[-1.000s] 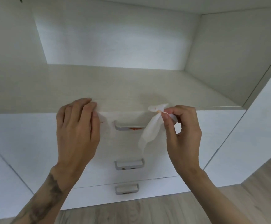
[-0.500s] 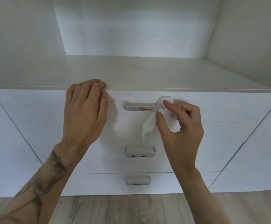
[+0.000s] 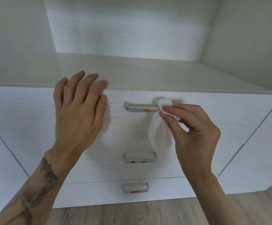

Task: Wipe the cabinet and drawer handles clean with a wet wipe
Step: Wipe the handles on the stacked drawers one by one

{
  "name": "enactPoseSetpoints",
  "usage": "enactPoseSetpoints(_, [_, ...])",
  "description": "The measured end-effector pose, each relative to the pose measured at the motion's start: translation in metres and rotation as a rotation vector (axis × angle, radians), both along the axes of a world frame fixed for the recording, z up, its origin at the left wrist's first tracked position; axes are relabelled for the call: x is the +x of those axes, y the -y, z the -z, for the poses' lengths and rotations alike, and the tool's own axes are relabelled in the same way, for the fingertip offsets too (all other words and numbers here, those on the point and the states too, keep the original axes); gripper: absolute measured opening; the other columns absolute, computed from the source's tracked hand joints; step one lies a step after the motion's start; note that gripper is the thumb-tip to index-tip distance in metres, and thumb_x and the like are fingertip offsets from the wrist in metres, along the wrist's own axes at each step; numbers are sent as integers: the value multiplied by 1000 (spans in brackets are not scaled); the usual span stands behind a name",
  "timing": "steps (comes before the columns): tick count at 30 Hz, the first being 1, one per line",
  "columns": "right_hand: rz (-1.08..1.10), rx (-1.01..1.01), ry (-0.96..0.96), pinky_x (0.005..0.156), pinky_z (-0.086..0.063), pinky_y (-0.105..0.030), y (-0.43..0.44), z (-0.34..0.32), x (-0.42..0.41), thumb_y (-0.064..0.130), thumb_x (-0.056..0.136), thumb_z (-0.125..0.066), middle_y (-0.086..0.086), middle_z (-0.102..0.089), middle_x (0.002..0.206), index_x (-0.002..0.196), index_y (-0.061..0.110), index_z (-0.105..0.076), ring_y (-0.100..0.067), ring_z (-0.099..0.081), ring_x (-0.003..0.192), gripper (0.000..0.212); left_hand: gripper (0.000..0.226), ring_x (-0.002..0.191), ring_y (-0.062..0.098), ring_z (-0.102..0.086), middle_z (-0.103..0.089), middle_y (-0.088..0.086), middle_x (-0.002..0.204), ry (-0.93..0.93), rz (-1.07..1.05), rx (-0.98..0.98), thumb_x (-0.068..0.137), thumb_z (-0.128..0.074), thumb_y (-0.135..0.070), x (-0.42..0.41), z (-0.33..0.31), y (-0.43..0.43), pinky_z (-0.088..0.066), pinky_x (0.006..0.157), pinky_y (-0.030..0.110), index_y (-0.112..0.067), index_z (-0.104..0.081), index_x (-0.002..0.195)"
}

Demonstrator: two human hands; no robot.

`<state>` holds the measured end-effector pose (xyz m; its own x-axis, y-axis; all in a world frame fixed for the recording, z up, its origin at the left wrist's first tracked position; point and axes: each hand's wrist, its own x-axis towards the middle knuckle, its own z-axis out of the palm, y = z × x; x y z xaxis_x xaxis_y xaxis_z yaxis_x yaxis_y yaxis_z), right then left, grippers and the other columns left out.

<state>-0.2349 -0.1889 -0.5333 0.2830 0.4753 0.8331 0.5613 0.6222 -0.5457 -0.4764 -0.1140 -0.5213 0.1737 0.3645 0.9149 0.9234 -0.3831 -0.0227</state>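
Nearest lies the pale wood-grain plank floor [image 3: 132, 213]. Above it, the lowest flat brushed-silver drawer handle [image 3: 135, 187] and the middle silver handle [image 3: 139, 157] each carry small orange spots on their front edges, so both seem not yet wiped. The right hand [image 3: 192, 127] pinches a crumpled white wet wipe [image 3: 163, 103] between thumb and forefinger, the other fingers curled loosely behind. The wad is pressed to the right end of the top silver handle [image 3: 136, 108], just beside a glossy orange smear [image 3: 149, 110], probably so a leftward stroke would lift it. The wipe's thin, limp tail hangs down the matt white, faintly grained top drawer front [image 3: 229, 119]. The left hand [image 3: 78, 111], fingers straight and spread, holding nothing, lies at the drawer's upper edge, likely to steady it. Beyond runs the smooth cream shelf [image 3: 148, 70].
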Motion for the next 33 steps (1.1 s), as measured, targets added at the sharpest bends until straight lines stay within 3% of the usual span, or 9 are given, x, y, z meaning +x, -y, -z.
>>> enactPoseSetpoints(5, [28,5,76,85,-50,-16,-3,-3,-8,9,87,-85,-3,-73,102,107,13,-82,-10,-69,100,21,42,152,34,-30,-45,12,156,-24,-45,4,113,-37,-29,-5,4,-1,-13,128,52,-15,-50,150])
enactPoseSetpoints(9, [108,31,130,85,-52,-23,-6,-2,2,14,88,-84,-2,-72,102,110,16,-80,-22,-67,98,23,47,155,35,-23,-37,13,162,-22,-97,9,113,-35,-32,-9,9,0,-8,129,53,-19,-42,157])
enactPoseSetpoints(14, [106,73,251,85,-50,-20,-12,1,-19,15,89,-84,-2,-73,101,110,15,-81,-21,-61,99,22,46,155,35,-24,-38,13,161,-5,-98,25,112,-36,-32,-6,11,-4,-7,129,54,-18,-43,155])
enactPoseSetpoints(21, [146,80,240,79,-51,-50,-15,5,-18,20,91,-84,1,-70,100,110,23,-79,-24,-59,99,21,44,150,36,-30,-45,14,153,0,-102,33,112,-37,-31,-6,11,-5,-7,129,53,-18,-46,153])
enactPoseSetpoints(28, [153,118,310,79,-50,-54,-16,5,-7,19,91,-83,-3,-73,100,109,18,-80,-30,-63,96,18,45,150,36,-30,-46,13,152,3,-98,17,112,-36,-32,-6,11,-4,-8,128,53,-19,-46,154])
enactPoseSetpoints(33, [100,115,296,80,-48,-49,-20,1,-35,20,90,-84,0,-72,99,108,19,-81,-23,-60,98,18,45,150,36,-31,-47,14,152,-9,-99,16,112,-36,-32,-7,10,-4,-9,128,55,-19,-46,154])
